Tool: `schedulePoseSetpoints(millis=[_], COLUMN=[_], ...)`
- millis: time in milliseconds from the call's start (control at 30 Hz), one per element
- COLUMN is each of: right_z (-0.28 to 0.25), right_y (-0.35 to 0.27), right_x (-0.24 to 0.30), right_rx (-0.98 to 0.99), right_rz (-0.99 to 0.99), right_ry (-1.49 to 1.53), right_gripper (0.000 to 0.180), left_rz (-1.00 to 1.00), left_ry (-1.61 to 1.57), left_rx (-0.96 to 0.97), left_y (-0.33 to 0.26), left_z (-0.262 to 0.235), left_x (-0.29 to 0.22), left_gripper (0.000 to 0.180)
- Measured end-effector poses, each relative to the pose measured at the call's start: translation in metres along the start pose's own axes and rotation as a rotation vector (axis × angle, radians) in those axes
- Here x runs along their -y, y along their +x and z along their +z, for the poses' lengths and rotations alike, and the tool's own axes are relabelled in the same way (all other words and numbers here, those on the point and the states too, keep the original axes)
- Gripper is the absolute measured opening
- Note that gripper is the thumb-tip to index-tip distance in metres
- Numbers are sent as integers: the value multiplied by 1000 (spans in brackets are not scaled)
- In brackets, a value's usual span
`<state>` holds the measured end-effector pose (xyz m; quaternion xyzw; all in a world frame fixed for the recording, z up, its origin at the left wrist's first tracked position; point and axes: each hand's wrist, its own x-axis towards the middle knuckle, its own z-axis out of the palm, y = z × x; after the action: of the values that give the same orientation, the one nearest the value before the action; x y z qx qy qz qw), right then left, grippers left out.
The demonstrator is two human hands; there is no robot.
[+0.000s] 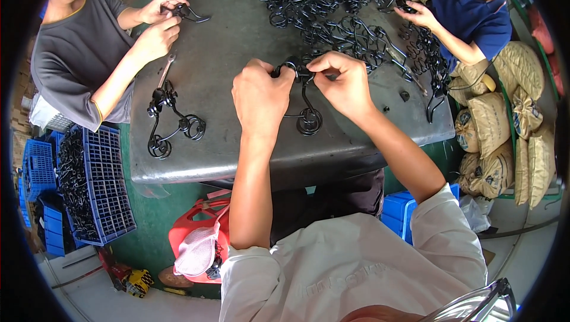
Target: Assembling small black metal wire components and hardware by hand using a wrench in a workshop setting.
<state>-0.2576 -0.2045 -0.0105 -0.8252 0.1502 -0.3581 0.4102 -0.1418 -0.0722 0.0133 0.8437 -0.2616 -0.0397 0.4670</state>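
Nearest, under the table edge, a red stool (184, 233) stands by a blue crate (104, 182) of black metal parts. Above the grey metal table (237, 37), the left hand (259, 97) and right hand (342, 81) both pinch the top of a black wire scroll hook (306, 111) (its curl hangs just over the tabletop). Further off lies a finished hook (172, 123), then a tangled pile of hooks (332, 7), where two other people work.
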Motion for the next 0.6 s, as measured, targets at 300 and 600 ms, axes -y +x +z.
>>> schedulePoseSetpoints(millis=[300, 600], right_z=[-2, -10], right_y=[-4, 1], right_x=[6, -12], right_rx=[111, 222], right_rz=[-84, 27], right_ry=[68, 269], right_gripper=[36, 34], left_rz=[-72, -62], left_ry=[-45, -55], left_rx=[52, 64], left_y=[2, 3], left_z=[-4, -6], left_x=[-3, 1], left_gripper=[34, 36])
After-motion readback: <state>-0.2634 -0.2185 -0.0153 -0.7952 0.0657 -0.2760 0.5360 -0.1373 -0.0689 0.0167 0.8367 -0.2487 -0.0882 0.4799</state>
